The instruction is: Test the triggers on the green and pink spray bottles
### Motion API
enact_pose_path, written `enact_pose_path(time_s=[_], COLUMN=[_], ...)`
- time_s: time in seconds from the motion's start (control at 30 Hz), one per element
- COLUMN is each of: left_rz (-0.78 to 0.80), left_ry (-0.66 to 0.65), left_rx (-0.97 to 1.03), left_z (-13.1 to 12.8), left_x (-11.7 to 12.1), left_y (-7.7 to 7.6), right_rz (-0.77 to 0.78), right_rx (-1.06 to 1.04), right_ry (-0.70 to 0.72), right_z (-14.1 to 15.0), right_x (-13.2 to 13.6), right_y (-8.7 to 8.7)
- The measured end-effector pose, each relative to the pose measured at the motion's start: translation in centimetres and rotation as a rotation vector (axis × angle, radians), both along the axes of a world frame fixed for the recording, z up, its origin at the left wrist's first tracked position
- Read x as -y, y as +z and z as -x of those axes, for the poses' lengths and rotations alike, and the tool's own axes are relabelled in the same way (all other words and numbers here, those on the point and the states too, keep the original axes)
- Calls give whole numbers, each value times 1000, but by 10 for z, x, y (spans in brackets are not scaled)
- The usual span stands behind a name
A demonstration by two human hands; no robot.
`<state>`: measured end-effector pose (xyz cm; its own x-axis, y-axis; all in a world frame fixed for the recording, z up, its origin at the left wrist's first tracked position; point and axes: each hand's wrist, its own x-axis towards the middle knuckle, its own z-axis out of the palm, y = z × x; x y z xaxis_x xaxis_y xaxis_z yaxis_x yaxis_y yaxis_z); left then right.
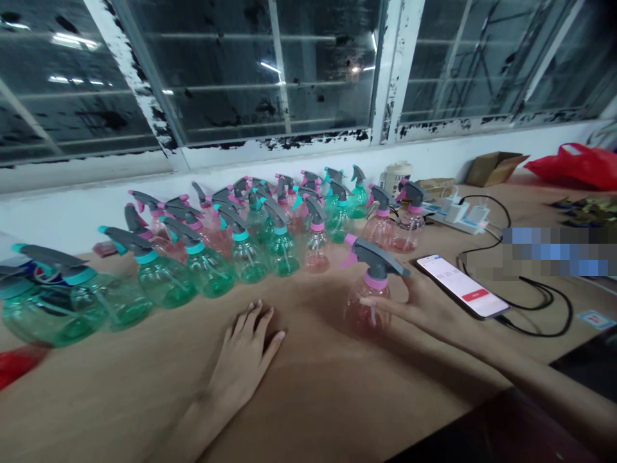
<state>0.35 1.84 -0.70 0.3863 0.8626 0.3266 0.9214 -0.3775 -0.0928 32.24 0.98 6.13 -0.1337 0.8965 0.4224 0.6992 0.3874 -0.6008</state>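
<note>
A pink spray bottle (361,308) with a grey and pink trigger head stands upright at centre right. My right hand (409,302) is closed round its body from the right side, fingers partly hidden behind it. My left hand (248,350) lies flat on the brown table (299,411), fingers stretched out, holding nothing. Just beyond it is a row of green spray bottles (211,270) with turquoise collars. A paler pink spray bottle (317,247) ends that row, and more pink and green ones crowd behind.
Right of the held bottle lies a lit phone (460,286) with a black cable (554,331). Behind it are a white power strip (456,215), an open cardboard box (494,168) and a red plastic bag (573,166). Windows with peeling frames (385,71) rise above the table's back edge.
</note>
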Motion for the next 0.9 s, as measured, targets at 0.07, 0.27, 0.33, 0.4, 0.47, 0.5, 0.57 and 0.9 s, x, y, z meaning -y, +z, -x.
enact_pose_path(time_s=[0.07,0.27,0.33,0.4,0.47,0.5,0.57,0.9], left_rz=[-5,41,43,34,29,26,18,-8], left_ry=[-4,20,21,20,15,11,5,8], left_rx=[5,-3,-3,-3,1,3,6,3], left_z=[0,-2,-2,-2,-2,-2,-1,-2], left_x=[0,1,1,2,2,2,2,1], left_y=[1,3,3,3,3,2,1,-1], right_rz=[70,252,284,279,276,274,263,193], right_rx=[-97,-228,-317,-385,-428,-453,-500,-523], right_ry=[76,209,238,217,159,130,106,29], right_z=[2,9,15,22,27,29,32,46], right_x=[1,-18,-22,-24,-23,-22,-19,4], right_y=[7,26,27,24,18,15,10,-2])
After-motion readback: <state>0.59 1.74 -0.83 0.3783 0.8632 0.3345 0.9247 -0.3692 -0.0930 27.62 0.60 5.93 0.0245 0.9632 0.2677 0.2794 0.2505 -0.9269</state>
